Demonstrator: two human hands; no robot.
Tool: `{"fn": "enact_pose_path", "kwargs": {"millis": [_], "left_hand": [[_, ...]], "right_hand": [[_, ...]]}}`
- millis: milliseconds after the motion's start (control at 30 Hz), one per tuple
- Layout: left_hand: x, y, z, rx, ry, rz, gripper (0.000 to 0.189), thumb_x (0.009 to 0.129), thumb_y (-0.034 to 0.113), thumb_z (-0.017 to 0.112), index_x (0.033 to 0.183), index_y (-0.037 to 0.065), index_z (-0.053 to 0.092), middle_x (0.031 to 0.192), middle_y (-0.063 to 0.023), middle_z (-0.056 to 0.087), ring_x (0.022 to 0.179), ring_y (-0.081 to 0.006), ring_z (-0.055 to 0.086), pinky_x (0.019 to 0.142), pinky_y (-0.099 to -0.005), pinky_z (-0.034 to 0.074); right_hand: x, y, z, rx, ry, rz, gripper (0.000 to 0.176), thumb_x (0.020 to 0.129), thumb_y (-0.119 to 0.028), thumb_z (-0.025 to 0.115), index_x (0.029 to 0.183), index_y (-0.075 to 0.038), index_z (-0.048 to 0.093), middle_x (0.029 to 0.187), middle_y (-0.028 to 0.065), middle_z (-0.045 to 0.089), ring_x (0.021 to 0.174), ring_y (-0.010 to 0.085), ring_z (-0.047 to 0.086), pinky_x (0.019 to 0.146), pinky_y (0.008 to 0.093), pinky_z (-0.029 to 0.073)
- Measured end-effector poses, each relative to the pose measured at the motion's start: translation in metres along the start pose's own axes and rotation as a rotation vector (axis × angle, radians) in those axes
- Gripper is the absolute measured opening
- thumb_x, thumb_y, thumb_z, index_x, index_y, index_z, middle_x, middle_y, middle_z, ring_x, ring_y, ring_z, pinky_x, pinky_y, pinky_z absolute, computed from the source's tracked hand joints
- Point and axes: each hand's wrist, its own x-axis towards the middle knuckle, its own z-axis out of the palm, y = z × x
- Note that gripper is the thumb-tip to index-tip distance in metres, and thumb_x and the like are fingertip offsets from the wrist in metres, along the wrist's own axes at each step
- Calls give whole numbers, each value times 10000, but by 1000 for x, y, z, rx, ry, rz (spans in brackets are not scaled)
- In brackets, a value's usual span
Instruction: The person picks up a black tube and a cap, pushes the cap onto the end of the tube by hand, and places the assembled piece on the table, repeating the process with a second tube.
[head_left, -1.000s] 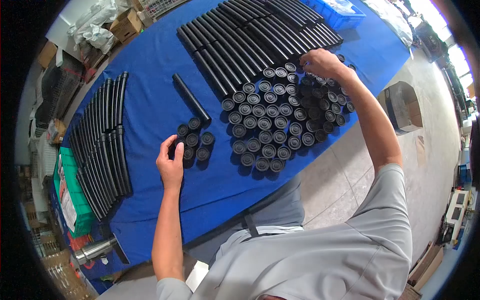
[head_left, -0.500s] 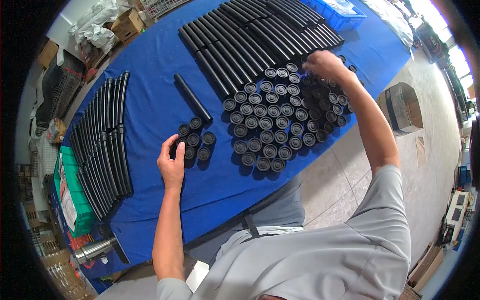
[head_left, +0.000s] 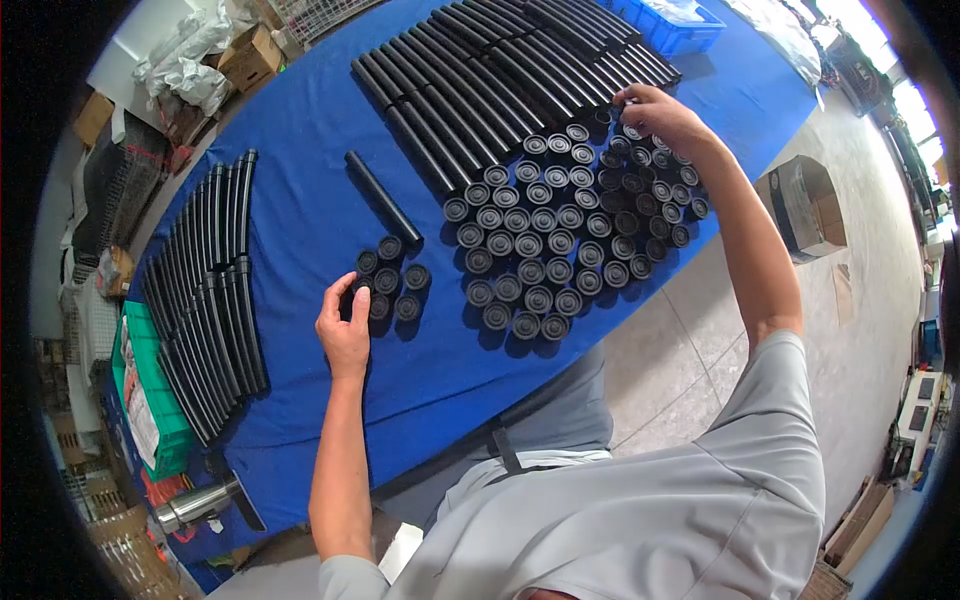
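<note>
My left hand [head_left: 344, 325] rests on the blue cloth with thumb and forefinger around a round black cap [head_left: 362, 285] at the left edge of a small group of such caps [head_left: 387, 278]. Over at the far right, my right hand [head_left: 660, 118] is bent down at the top edge of a large cluster of black ringed caps [head_left: 540, 245]. Its fingertips are pinched on a dark piece that looks like one of these caps, mostly hidden by the fingers. A single black tube [head_left: 384, 198] lies between the small group and the rows of tubes.
Rows of black tubes [head_left: 480, 85] lie at the back, beside a blue crate [head_left: 685, 35]. At left are tubes with capped ends [head_left: 215, 290] and a green crate [head_left: 175, 440]. A cardboard box [head_left: 800, 210] stands on the floor at right.
My right hand has moved slightly up and its fingers have come down onto the top edge of the large cluster. The left hand stays at the small group.
</note>
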Motion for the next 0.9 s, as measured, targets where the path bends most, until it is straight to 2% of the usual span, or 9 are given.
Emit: {"fn": "enact_pose_path", "kwargs": {"millis": [33,67,100,167,367,467,567,767,900], "left_hand": [[0,1,0,3,0,0,308,972,170,729,1213,-19,695,1129,-119,745,1044,-201,699,948,-335,537],[0,2,0,8,-2,-5,308,972,169,729,1212,-20,696,1130,-120,745,1047,-201,699,950,-337,537],[0,3,0,13,-2,-9,308,971,169,729,1212,-20,696,1131,-121,745,1051,-202,699,951,-338,536],[-1,4,-1,21,1,-13,308,971,170,729,1210,-20,696,1134,-123,745,1057,-204,698,953,-340,536],[0,-3,0,9,13,-13,309,970,179,731,1208,-15,699,1144,-129,744,1068,-217,700,958,-346,534],[0,-3,0,6,14,-5,309,969,182,732,1207,-14,700,1143,-127,744,1067,-222,701,957,-347,534],[0,-5,0,10,16,2,308,970,180,731,1206,-15,701,1136,-125,745,1059,-220,701,951,-347,536],[0,-2,1,-24,5,-21,312,971,184,730,1206,-19,700,1122,-128,748,1042,-218,706,937,-346,542],[0,1,0,23,7,-7,312,974,186,728,1207,-21,699,1119,-129,747,1041,-216,705,938,-346,543]], "right_hand": [[-2,-3,2,-169,19,-43,456,860,-245,788,1234,-39,627,1074,77,659,959,148,600,782,327,507],[0,-6,9,-214,7,-69,619,832,-294,822,1325,-18,569,1225,78,624,954,183,609,806,323,519],[-2,-9,12,-211,9,-21,591,818,-338,852,1269,-35,620,1188,97,661,971,198,626,849,342,520],[11,5,18,-327,5,-203,502,821,-323,852,1194,-42,668,1090,111,691,981,197,639,866,356,522],[16,21,25,-444,98,-328,370,866,-241,812,1141,-23,694,999,154,731,925,242,702,787,379,561],[11,11,23,-283,-37,13,390,844,-226,803,1158,-22,694,972,160,735,928,285,715,838,408,564],[7,12,28,-323,34,36,434,802,-262,817,1134,-12,692,978,183,741,954,350,719,880,441,557],[17,27,31,-770,70,-365,375,796,-255,776,1072,-15,692,1054,230,727,1033,422,687,918,488,553],[25,22,40,-960,21,-249,389,814,-232,753,1144,-34,696,1091,211,725,1090,395,672,966,488,529]]}}
